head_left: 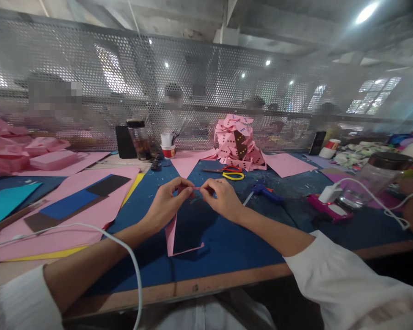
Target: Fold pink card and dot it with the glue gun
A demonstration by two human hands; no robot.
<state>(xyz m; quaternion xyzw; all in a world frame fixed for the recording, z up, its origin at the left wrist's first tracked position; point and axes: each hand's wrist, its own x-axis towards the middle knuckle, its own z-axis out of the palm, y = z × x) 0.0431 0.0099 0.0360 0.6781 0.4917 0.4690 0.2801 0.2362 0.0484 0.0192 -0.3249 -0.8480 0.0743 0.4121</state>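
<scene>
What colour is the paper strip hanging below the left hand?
Pink; the strip shows best in the head view, the only one.

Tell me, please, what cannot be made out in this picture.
In the head view:
Part of the thin pink paper strip, covered by left hand and right hand.
Details of people behind the grey perforated metal screen, obscured by its mesh.
Left white cable: ends cut off by left and bottom edges.

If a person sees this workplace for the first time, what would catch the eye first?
Probably the dotted pink paper heap, near the back of the blue tabletop. Nearer, at the centre, the left hand and right hand pinch a thin pink strip. The red-yellow scissors stand out, lying in front of the heap.
</scene>
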